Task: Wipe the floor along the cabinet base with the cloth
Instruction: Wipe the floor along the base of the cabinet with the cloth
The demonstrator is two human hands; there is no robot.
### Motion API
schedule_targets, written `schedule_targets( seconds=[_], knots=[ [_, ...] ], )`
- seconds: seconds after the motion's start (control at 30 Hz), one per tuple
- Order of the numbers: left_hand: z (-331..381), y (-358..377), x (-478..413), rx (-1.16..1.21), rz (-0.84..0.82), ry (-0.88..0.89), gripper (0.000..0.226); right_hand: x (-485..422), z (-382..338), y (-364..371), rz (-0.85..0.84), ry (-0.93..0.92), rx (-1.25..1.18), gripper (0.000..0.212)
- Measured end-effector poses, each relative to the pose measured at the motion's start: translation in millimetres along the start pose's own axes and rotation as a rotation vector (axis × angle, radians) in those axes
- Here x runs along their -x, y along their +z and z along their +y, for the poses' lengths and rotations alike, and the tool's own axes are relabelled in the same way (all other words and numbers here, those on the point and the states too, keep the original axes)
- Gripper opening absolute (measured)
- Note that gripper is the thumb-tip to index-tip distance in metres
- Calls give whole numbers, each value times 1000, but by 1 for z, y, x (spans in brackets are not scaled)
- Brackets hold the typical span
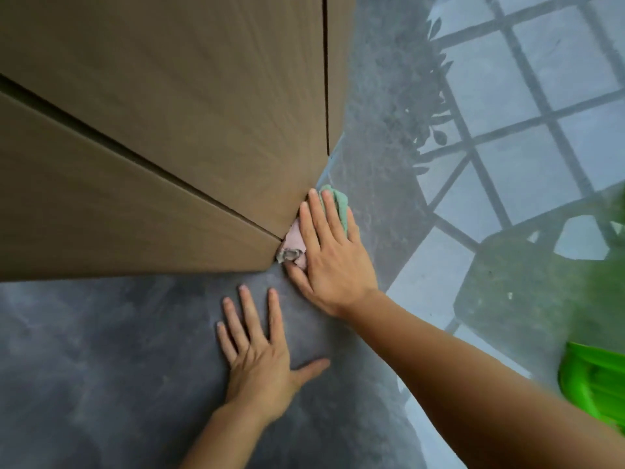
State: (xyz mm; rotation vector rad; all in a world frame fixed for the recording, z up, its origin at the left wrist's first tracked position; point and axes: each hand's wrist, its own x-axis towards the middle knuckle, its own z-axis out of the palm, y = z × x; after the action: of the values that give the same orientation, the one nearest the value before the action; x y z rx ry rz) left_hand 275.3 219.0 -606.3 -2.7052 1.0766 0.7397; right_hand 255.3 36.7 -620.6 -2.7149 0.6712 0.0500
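Observation:
A pink and green cloth [340, 204] lies on the dark grey floor [101, 350] right against the foot of the brown wooden cabinet [152, 147]. My right hand [331, 255] presses flat on the cloth, fingers spread and pointing along the cabinet base, with the cloth's pink end and a grey clump of dust showing by the thumb. My left hand [258, 353] rests flat on the bare floor just in front of the cabinet, fingers apart, holding nothing.
The glossy floor reflects a window grid [507, 147] and foliage at the right. A bright green plastic object [595, 390] sits at the right edge. Dark gaps between cabinet doors [326, 72] run down to the base.

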Motion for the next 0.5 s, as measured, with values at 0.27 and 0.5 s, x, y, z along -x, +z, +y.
schedule_targets(
  seconds=[0.27, 0.5],
  knots=[
    [-9, 3, -2, 22, -132, -30, 147, -81, 84, -46, -27, 289, 47, 92],
    [-8, 0, -4, 71, -195, -55, 152, -32, 21, -35, -138, 209, 3, 98]
  ],
)
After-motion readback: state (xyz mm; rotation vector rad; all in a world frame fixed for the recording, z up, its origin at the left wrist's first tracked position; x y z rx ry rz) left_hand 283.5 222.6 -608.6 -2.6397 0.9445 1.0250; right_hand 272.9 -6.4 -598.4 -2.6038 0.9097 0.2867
